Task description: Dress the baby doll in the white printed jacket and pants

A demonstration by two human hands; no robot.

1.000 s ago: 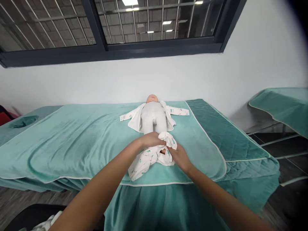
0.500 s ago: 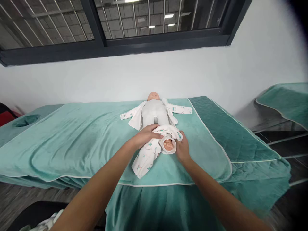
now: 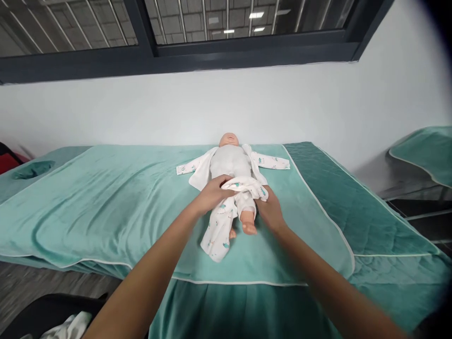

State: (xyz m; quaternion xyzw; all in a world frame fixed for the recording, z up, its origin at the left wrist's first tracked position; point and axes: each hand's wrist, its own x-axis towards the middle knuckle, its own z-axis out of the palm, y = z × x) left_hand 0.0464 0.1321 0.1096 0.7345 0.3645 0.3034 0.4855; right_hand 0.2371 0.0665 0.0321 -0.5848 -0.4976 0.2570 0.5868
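A baby doll (image 3: 229, 160) lies on its back on a teal towel (image 3: 106, 207), head toward the wall. Its white printed top lies open, sleeves spread to both sides. White printed pants (image 3: 226, 214) are bunched at the doll's hips. The doll's right-side foot (image 3: 249, 228) sticks out bare; the other pant leg lies flat and loose. My left hand (image 3: 212, 193) grips the pants' waistband on the left of the hips. My right hand (image 3: 270, 209) is closed on the bunched fabric at the right.
The towel covers a massage bed with a darker quilted teal cover (image 3: 339, 197) at the right. A second covered bed (image 3: 423, 150) stands at the far right. White wall and a dark-framed window (image 3: 197, 52) are behind. White cloth (image 3: 70, 327) lies at the floor, bottom left.
Both hands slid the bunched pant leg up toward the doll's hips. The foot, first hidden in the fabric, now sticks out bare.
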